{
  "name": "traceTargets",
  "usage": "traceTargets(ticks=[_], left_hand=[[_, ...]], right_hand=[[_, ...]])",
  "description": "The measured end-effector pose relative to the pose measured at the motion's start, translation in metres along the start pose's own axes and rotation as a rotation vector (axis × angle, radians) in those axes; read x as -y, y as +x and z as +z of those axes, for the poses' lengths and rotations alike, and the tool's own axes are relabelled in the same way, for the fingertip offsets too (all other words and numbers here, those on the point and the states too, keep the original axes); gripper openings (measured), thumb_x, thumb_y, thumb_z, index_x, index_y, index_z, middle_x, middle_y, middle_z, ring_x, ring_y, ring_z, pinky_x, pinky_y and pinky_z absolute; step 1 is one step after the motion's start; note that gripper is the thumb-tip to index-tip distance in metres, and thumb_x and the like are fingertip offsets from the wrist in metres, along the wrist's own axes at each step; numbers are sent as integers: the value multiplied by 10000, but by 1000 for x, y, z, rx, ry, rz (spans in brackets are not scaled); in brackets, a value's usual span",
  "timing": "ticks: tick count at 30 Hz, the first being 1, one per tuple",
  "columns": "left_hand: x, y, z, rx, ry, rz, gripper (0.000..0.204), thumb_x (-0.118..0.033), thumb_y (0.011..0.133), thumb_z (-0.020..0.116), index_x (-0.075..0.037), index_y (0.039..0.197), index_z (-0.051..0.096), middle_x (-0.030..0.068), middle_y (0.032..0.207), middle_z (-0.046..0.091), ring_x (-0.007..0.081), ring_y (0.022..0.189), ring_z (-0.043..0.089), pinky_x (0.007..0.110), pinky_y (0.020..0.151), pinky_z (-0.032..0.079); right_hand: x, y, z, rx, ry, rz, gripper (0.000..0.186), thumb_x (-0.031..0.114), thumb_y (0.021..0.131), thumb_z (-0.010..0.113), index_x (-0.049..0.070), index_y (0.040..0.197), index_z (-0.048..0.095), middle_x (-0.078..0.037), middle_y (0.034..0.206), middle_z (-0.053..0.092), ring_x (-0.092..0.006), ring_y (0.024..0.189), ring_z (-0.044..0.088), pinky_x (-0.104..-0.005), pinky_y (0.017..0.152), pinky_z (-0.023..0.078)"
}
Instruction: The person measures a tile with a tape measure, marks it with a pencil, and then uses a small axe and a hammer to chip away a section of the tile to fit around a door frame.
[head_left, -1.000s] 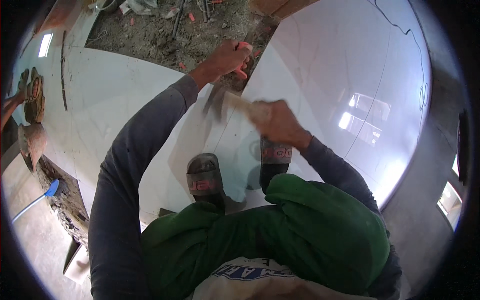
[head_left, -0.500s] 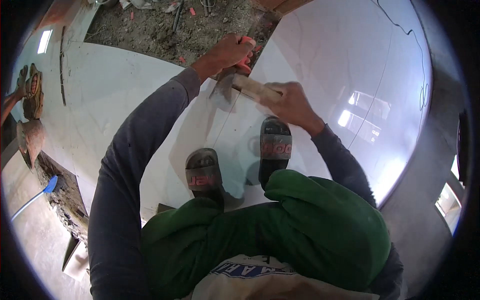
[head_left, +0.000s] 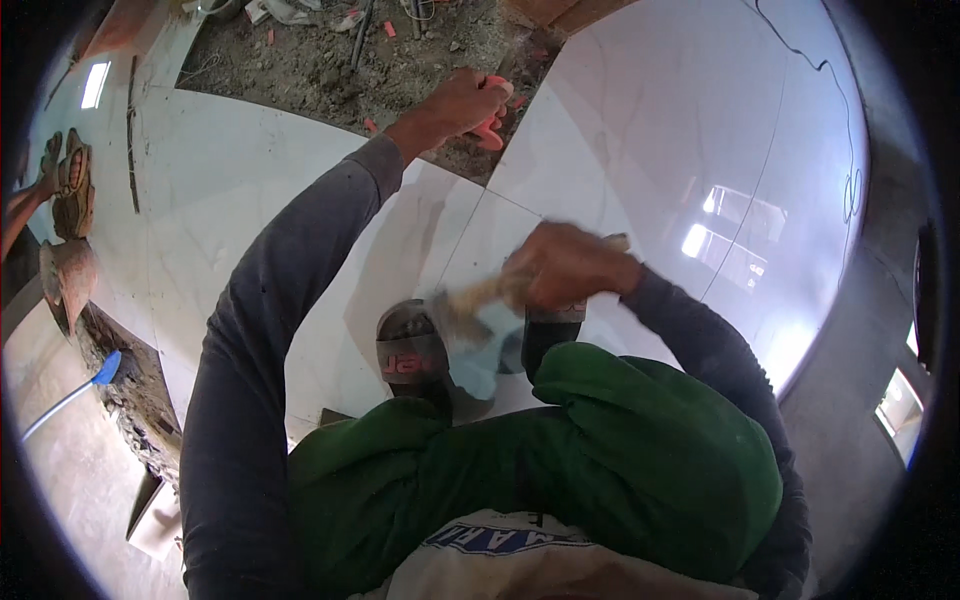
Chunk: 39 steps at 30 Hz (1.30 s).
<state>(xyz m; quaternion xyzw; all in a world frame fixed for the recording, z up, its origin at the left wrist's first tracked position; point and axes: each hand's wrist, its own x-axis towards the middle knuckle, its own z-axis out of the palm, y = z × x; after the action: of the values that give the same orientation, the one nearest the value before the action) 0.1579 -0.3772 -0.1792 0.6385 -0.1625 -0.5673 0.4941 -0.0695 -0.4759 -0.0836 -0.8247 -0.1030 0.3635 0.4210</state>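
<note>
My left hand is closed around a red object, mostly hidden by the fingers, at the corner where white floor tiles meet bare soil. My right hand grips a wooden-handled hammer above the tiles. Its head is smeared by motion and hangs beside my left sandal. The hammer is apart from the red object. Part of my right sandal is hidden under the right hand.
Bare soil with small red pieces lies ahead. Another person's sandaled foot is at far left, near a blue-headed tool. A dark cable runs along the right side. Broken edging borders the left.
My right hand has drawn the hammer back from the red object, toward my body and my left sandal. My left hand has stayed in place, still holding the red object.
</note>
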Motion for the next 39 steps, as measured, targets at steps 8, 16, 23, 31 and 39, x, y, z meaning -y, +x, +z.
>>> traceTargets(ticks=[8, 16, 23, 31, 39], left_hand=[[5, 16, -4, 93, 79, 56, 439, -419, 1049, 610, 13, 1097, 666, 64, 936, 641, 160, 824, 692, 360, 697, 651], [2, 15, -4, -4, 36, 78, 428, -413, 1046, 617, 12, 1076, 655, 62, 939, 647, 168, 795, 707, 347, 666, 642], [4, 20, -4, 44, 40, 80, 456, -402, 1056, 615, 25, 1214, 612, 90, 1003, 639, 163, 867, 680, 367, 656, 663], [18, -4, -11, 27, 28, 86, 434, -354, 1046, 606, 55, 1188, 611, 92, 975, 628, 170, 843, 658, 398, 675, 684], [20, -1, -15, -7, 23, 121, 409, -312, 1039, 617, 68, 1190, 602, 107, 988, 644, 185, 851, 663, 405, 657, 690]], right_hand=[[-12, -5, 33, -164, 71, -151, 188, 257, 870, 726, 72, 840, 708, -111, 743, 701, -325, 717, 675, -387, 689, 554], [-15, 3, 15, -185, -103, 59, 186, 239, 916, 714, 54, 923, 720, -131, 783, 710, -340, 735, 705, -417, 701, 571], [-10, 3, 15, -662, 4, 178, 320, 256, 901, 777, 29, 1125, 746, -197, 752, 684, -293, 652, 697, -399, 649, 552], [4, -6, 30, -432, -23, 333, 343, 338, 889, 768, 63, 1093, 765, -198, 821, 731, -397, 778, 716, -467, 757, 557], [2, -6, 27, -379, -56, 368, 349, 382, 908, 746, 51, 1016, 754, -193, 795, 716, -399, 780, 702, -488, 748, 549]])
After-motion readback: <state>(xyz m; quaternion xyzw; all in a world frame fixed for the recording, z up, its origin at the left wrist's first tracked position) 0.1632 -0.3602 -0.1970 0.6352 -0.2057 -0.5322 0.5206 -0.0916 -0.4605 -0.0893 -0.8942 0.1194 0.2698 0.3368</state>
